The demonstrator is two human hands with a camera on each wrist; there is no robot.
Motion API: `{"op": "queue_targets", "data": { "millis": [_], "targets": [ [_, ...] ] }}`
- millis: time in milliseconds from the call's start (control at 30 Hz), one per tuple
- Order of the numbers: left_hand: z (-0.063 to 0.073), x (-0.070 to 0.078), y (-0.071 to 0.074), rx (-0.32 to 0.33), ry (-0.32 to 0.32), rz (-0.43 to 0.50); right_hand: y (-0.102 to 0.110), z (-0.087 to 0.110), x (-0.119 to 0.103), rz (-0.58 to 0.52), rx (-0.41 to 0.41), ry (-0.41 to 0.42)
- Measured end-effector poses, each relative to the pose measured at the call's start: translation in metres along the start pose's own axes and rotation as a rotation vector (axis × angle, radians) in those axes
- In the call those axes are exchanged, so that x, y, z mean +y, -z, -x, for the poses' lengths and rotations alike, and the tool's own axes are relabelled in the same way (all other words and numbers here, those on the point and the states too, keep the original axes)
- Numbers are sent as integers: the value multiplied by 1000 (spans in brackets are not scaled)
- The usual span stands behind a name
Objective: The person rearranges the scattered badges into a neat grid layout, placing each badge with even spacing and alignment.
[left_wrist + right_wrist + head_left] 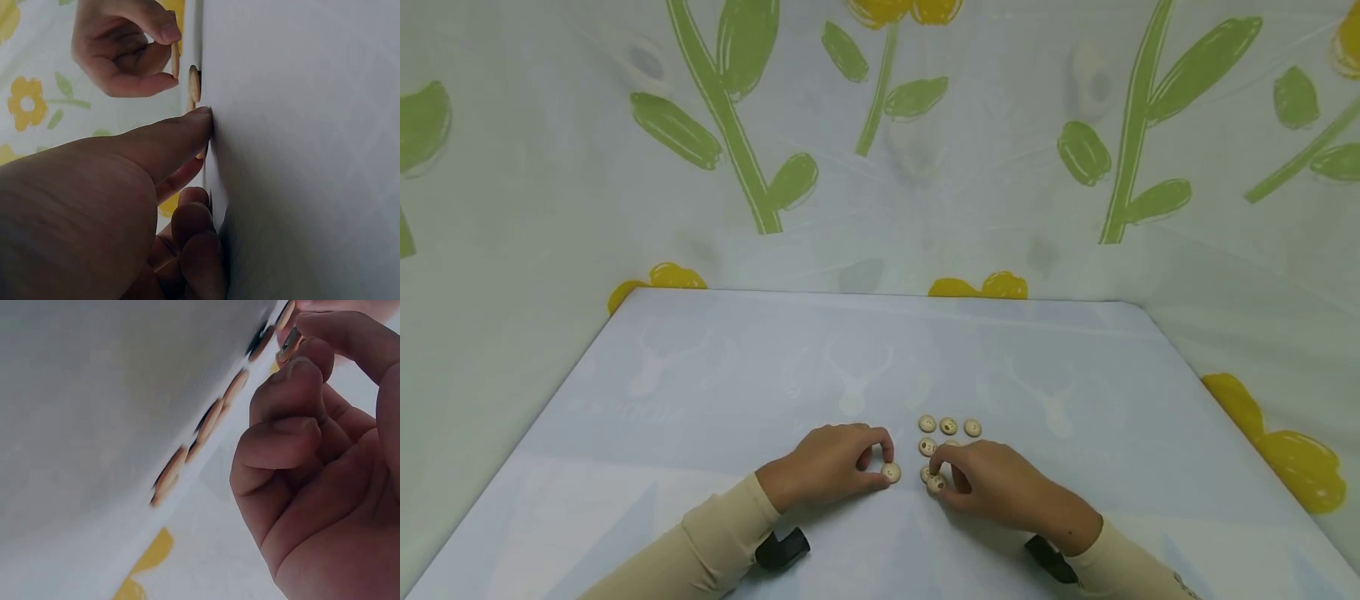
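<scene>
My left hand pinches a round wooden button between thumb and index finger, down at the table. To its right, my right hand grips another wooden button by its edges, and the left wrist view has this held button on edge, raised off the table. Under it lies one more button, partly covered. Beyond the right hand, pale buttons with small holes lie in rows: three at the back, including a corner button, then a nearer button with a neighbour half hidden by the fingers.
The table has a pale cover with faint deer-head prints. Behind and beside it hangs a white curtain with green leaves and yellow flowers. A black wrist device sits under the left sleeve, with another black device at the right wrist.
</scene>
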State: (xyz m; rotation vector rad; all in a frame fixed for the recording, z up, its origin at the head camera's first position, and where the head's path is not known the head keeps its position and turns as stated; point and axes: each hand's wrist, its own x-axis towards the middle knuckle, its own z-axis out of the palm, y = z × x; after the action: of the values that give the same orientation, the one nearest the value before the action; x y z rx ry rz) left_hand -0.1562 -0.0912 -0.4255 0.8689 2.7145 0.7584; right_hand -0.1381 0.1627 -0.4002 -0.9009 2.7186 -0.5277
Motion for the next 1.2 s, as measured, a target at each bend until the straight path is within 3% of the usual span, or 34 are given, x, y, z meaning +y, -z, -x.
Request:
{"op": "queue_targets", "data": {
  "millis": [567,1200],
  "targets": [
    [-4,-1,-3,-17,18,5,9,11,24,4,45,-86],
    [-2,-1,-2,-7,26,-13,17,19,42,-31,9,-71]
  ]
}}
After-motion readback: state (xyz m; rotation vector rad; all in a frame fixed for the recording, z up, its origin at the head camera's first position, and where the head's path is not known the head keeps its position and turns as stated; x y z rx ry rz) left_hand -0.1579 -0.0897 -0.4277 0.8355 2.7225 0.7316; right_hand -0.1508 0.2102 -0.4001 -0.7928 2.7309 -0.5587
